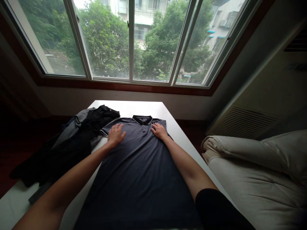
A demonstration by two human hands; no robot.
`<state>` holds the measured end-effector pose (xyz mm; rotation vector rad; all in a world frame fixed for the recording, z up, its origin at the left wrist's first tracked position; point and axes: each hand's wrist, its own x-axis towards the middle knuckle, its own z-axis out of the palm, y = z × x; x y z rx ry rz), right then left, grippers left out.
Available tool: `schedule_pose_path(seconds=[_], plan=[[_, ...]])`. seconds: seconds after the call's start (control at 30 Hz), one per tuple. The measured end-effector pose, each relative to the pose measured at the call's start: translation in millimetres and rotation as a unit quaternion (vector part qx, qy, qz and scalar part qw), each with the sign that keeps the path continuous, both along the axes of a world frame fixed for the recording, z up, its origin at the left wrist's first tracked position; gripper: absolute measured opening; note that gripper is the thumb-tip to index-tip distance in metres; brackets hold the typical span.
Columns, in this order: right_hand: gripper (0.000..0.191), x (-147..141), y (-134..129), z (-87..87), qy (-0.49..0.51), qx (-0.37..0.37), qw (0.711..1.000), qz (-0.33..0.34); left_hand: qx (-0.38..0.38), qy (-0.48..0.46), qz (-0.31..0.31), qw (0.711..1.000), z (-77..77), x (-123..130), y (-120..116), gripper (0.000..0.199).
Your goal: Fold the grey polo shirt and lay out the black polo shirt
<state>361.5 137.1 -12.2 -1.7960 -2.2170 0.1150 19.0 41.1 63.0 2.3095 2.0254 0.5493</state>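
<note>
One bare left hand (116,134) and one bare right hand (159,130) rest on a dark blue-grey polo shirt (141,169) spread over a glossy white table (127,107).
Fingers of both look extended and slightly apart. Uneven dragging could crease the thin cloth; a leftward sweep might tip the overhanging black-and-grey clothes heap (72,147). Shadow obscures the hem.

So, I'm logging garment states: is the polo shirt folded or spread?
Spread: the polo shirt lies out wide across the white table, collar toward the window, left hand and right hand over its chest.
</note>
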Motion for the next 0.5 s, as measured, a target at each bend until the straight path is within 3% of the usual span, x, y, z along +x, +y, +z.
schedule_pose_path(seconds=[0.07, 0.13, 0.27, 0.37, 0.5], plan=[[0.047, -1.1, -3.4, 1.6, 0.008, 0.029, 1.000, 0.009, -0.009, 0.043, 0.119, 0.992, -2.1, -38.2, 26.8, 0.060], [0.043, -0.4, -6.3, 1.5, 0.022, 0.054, 0.998, 0.026, -0.037, 0.081, 0.175, 0.981, -2.9, -66.4, 41.3, 0.056], [0.040, 4.7, -7.1, -4.3, 0.040, 0.047, 0.997, 0.048, -0.093, 0.031, 0.186, 0.978, 4.0, -89.7, 56.5, 0.037], [0.040, 8.5, -4.6, -9.2, 0.044, 0.020, 0.998, 0.032, -0.134, -0.057, 0.198, 0.969, 18.2, -91.8, 70.7, 0.028], [0.040, 11.3, -2.1, -11.7, 0.047, 0.028, 0.998, 0.029, -0.134, -0.136, 0.190, 0.963, 41.6, -86.0, 89.2, 0.027]])
